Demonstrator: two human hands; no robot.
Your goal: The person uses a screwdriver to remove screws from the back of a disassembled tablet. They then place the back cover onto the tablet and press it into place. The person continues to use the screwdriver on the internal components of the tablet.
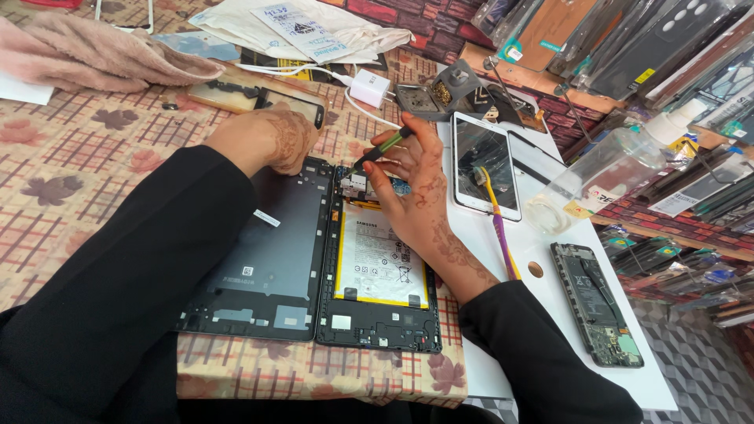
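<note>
An opened tablet (377, 322) lies face down in front of me, its white and yellow battery (381, 263) exposed. Its removed dark back cover (271, 267) rests just to the left. My right hand (412, 192) grips a slim green and black screwdriver (382, 148), the tip touching the tablet's top edge near a small circuit board. My left hand (279, 137), fingers curled, presses on the top corner of the back cover. Both forearms wear black sleeves.
A white tablet (485, 165) with a purple and yellow toothbrush (500, 228) lies to the right, beside an opened phone (597, 302) on a white board (510, 345). A clear spray bottle (613, 169), white charger (369, 86), pink cloth (94, 51) and racks of phone cases (644, 47) surround.
</note>
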